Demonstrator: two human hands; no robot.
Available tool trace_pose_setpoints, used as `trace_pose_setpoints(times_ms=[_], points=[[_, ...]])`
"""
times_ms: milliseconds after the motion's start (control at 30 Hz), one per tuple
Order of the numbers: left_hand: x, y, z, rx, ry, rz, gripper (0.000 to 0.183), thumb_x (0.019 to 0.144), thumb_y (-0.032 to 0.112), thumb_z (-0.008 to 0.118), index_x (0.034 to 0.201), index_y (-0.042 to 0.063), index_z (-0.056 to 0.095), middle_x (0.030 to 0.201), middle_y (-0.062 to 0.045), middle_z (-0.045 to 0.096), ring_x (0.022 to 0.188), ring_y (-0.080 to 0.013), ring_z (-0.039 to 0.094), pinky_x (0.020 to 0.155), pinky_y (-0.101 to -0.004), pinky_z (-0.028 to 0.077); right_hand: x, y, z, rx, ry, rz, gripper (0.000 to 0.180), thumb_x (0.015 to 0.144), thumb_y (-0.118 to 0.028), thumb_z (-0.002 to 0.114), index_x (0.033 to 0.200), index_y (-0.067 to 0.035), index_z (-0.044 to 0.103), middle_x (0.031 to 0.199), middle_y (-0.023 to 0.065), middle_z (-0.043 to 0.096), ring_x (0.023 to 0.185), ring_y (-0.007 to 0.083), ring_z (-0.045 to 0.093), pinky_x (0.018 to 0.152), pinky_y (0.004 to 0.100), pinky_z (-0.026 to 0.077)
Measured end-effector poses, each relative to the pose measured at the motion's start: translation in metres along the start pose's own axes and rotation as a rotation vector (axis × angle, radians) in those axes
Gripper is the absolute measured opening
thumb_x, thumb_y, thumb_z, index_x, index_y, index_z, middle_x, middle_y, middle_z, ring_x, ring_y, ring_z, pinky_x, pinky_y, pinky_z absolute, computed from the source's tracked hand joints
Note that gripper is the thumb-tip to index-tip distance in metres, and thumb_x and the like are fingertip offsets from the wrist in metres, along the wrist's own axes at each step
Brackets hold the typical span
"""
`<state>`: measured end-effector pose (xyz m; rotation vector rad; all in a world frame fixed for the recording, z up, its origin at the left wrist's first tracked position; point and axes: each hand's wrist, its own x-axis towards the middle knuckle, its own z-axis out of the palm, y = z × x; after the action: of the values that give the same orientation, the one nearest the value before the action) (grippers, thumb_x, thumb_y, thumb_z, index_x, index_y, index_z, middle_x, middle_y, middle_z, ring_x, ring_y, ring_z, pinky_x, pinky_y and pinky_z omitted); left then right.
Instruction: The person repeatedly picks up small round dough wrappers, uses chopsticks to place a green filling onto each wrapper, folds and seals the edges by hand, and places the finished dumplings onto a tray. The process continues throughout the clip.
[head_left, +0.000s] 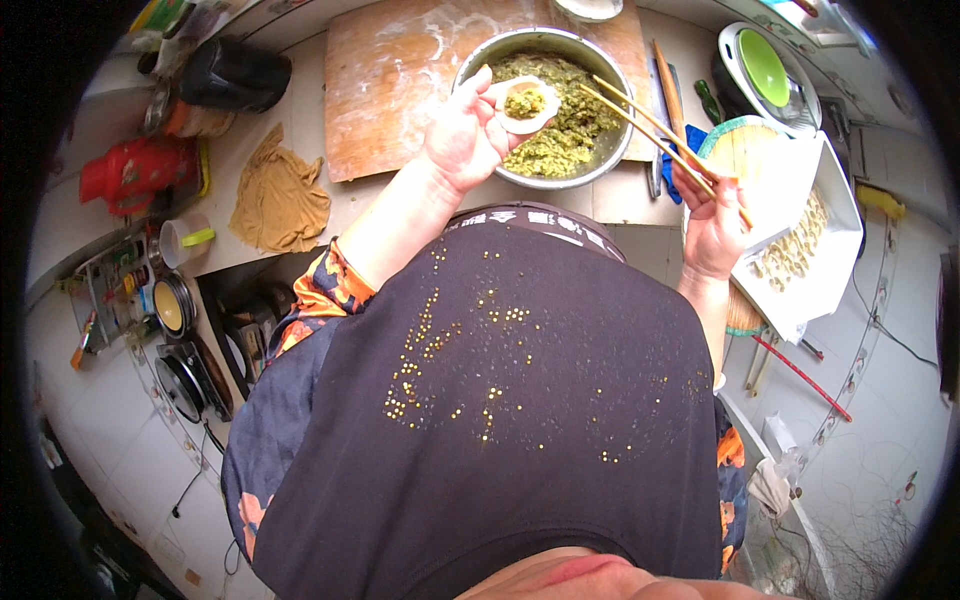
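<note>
My left hand (469, 135) holds a round dough wrapper (551, 105) with a small mound of green filling (524, 103) at its middle. Hand and wrapper are above a steel bowl (628, 139) of chopped green filling (555, 156). In my right hand (712, 225) is a pair of wooden chopsticks (660, 137), their tips pointing left over the bowl. The bowl sits partly on a floured wooden board (375, 97). To the right, beside my right hand, a white foam box (844, 225) contains many small pale pieces (795, 244), too small to identify surely.
A tan cloth (281, 199) and a clear plastic cup (176, 244) lie left of the board. A rolling pin (667, 90), a knife (655, 169) and a green basin (763, 67) are at the right. Behind the bowl is a small white dish (592, 7).
</note>
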<state>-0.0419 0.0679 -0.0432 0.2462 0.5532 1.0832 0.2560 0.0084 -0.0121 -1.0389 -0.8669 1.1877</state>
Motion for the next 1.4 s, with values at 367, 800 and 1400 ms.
trace_pose_setpoints(times_ms=[367, 800, 1400], points=[[-0.011, -0.001, 0.023, -0.033, -0.076, -0.145, 0.058, 0.103, 0.037, 0.027, 0.129, -0.013, 0.043, 0.125, -0.025, 0.056, 0.116, -0.0342, 0.057, 0.102, -0.0458, 0.046, 0.011, 0.014, -0.006, 0.196, -0.268, 0.203, 0.03, 0.098, -0.027, 0.052, 0.103, 0.002, 0.06, 0.101, 0.024, 0.067, 0.093, 0.0371, 0.068, 0.084, 0.0474, 0.057], [-0.008, 0.0, 0.023, -0.023, -0.068, -0.142, 0.06, 0.102, 0.039, 0.028, 0.129, -0.013, 0.043, 0.124, -0.026, 0.055, 0.116, -0.0351, 0.056, 0.101, -0.0476, 0.046, 0.018, 0.024, -0.014, 0.31, -0.198, 0.278, 0.029, 0.098, -0.027, 0.052, 0.104, 0.0, 0.061, 0.105, 0.0247, 0.066, 0.095, 0.037, 0.067, 0.084, 0.0459, 0.057], [-0.007, -0.001, 0.018, 0.007, -0.014, -0.144, 0.058, 0.103, 0.037, 0.027, 0.128, -0.014, 0.043, 0.122, -0.026, 0.057, 0.113, -0.0348, 0.059, 0.1, -0.049, 0.048, 0.017, 0.021, -0.024, 0.375, -0.174, 0.307, 0.028, 0.099, -0.025, 0.05, 0.103, 0.0, 0.062, 0.105, 0.0257, 0.065, 0.096, 0.0379, 0.067, 0.087, 0.0468, 0.056]])
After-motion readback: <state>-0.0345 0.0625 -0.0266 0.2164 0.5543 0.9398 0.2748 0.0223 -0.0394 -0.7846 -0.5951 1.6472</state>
